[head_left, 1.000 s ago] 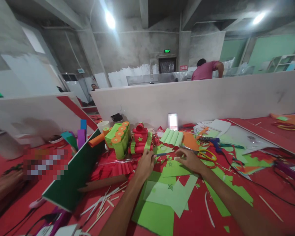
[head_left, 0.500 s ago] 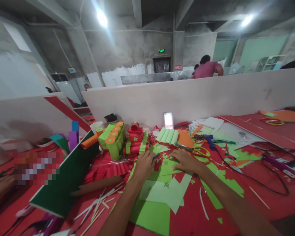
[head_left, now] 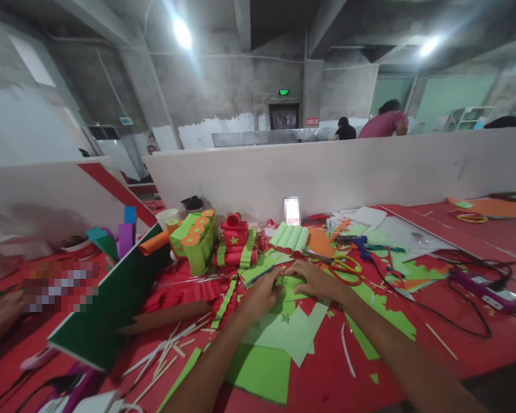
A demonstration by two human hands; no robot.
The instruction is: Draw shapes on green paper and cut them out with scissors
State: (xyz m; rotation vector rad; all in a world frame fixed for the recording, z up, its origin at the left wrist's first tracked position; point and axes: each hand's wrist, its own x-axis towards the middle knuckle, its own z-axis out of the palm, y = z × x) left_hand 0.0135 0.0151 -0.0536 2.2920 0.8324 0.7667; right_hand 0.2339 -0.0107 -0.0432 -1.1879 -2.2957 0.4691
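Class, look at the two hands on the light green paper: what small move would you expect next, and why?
Probably a short pen stroke. The left hand grips a thin dark pen over the light green paper sheet, which bears small drawn stars, while the right hand lies flat on it, pinning it to the red table.

Two hands [head_left: 284, 287] — one scissors [head_left: 341, 265]

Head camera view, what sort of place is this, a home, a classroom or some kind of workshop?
Most likely a shared craft workshop in a bare concrete hall. Low white partitions split long red tables, this one strewn with cut green paper, scissors and a glue gun. Other people work at further benches.
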